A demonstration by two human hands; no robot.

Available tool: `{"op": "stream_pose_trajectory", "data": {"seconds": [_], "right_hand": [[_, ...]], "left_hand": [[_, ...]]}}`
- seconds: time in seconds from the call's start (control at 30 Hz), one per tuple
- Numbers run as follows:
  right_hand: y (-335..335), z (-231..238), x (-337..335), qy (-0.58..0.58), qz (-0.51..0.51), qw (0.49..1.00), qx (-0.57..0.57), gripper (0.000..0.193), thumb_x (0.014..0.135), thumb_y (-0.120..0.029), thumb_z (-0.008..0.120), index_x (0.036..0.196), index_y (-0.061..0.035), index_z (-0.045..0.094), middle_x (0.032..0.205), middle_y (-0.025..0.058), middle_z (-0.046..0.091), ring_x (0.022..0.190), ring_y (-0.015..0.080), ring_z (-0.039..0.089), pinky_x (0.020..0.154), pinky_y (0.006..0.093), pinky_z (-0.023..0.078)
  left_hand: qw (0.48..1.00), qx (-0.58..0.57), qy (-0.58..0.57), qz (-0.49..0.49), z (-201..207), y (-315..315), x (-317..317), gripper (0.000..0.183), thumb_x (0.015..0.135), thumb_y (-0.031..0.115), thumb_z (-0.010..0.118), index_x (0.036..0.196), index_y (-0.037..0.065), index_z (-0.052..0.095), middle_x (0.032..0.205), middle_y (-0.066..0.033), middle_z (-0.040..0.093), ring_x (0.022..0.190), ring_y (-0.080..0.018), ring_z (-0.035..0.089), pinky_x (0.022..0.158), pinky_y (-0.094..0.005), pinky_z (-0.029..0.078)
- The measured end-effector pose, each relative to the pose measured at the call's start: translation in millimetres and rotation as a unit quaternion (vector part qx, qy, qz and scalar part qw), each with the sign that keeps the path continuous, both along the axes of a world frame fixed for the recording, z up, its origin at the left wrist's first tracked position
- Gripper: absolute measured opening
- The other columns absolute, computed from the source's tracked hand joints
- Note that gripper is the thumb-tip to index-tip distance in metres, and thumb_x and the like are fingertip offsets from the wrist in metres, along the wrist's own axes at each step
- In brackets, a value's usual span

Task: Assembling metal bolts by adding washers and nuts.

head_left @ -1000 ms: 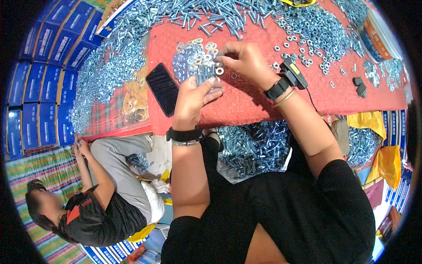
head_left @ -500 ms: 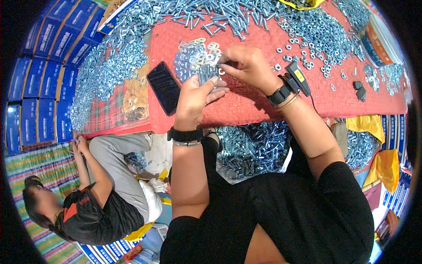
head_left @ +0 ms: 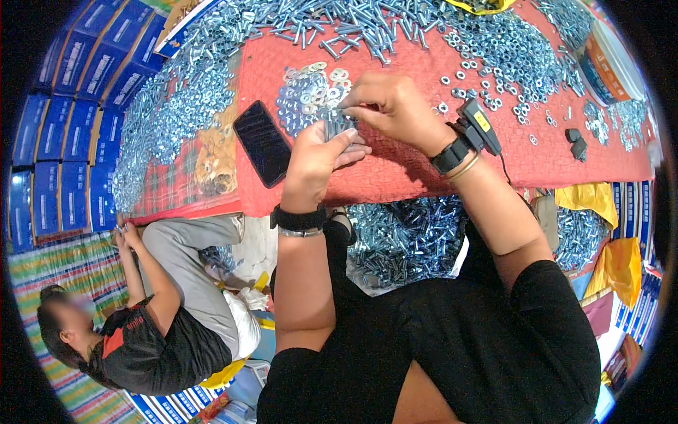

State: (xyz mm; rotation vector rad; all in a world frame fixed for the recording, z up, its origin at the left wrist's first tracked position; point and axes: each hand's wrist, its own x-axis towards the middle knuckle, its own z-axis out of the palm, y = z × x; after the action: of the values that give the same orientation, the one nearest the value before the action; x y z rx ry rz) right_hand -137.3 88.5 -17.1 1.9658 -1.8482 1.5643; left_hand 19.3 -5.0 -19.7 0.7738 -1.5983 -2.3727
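Observation:
My left hand (head_left: pixel 314 159) is closed around a bundle of grey metal bolts (head_left: pixel 337 127), held upright over the near part of the red-covered table (head_left: pixel 424 166). Thumb and fingers wrap the bundle's sides. At its top, my right hand (head_left: pixel 395 106) pinches with thumb and forefinger; whatever lies between those fingertips is too small to make out. Just beyond both hands spreads a pile of flat washers (head_left: pixel 304 88), silver and pale. A black phone (head_left: pixel 263 143) lies left of my left hand.
Loose bolts (head_left: pixel 353 28) heap along the far side, nuts (head_left: pixel 508 60) to the right, small metal parts (head_left: pixel 176 99) to the left. A white bucket (head_left: pixel 611 63) stands far right. Blue boxes (head_left: pixel 74 131) are stacked left. Another person (head_left: pixel 155 311) sits lower left. More bolts (head_left: pixel 406 237) lie below the table edge.
My right hand has shifted slightly left, its fingertips now closer over the bundle's top. My left hand still grips the bundle, almost in the same place.

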Motion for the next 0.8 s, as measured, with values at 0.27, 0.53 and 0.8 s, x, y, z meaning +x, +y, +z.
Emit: {"op": "stream_pose_trajectory", "data": {"seconds": [0.27,0.53,0.8], "right_hand": [[2.9,8.6,5.1,0.099,0.009,0.995,0.002,0.015,0.069,-0.006,0.068,0.083,-0.006,0.063,0.073,0.0095,0.058,0.069,0.0289,0.06,0.058,0.0361,0.047],[0.4,9.4,5.4,0.089,0.047,0.995,0.029,0.013,0.072,-0.008,0.066,0.084,-0.0059,0.062,0.073,0.0103,0.059,0.07,0.0303,0.06,0.061,0.0375,0.047],[-4.8,-9.9,-10.2,0.056,-0.042,0.994,0.078,0.015,0.073,-0.009,0.066,0.087,-0.0066,0.064,0.08,0.0107,0.059,0.075,0.0306,0.06,0.063,0.0375,0.047]], "left_hand": [[0.999,-0.03,0.02,0.025,-1.8,0.7,-0.6,0.018,0.088,0.001,0.052,0.104,-0.005,0.05,0.095,-0.0101,0.059,0.08,-0.0189,0.064,0.074,-0.0306,0.057],[0.998,-0.052,0.008,0.038,3.1,7.0,1.3,0.017,0.09,0.004,0.051,0.105,-0.004,0.051,0.096,-0.0114,0.061,0.081,-0.0172,0.064,0.073,-0.027,0.055],[0.997,-0.054,-0.037,0.032,8.7,-5.4,6.2,0.02,0.091,0.008,0.051,0.107,-0.004,0.051,0.094,-0.0143,0.064,0.084,-0.0225,0.066,0.074,-0.0285,0.056]]}}
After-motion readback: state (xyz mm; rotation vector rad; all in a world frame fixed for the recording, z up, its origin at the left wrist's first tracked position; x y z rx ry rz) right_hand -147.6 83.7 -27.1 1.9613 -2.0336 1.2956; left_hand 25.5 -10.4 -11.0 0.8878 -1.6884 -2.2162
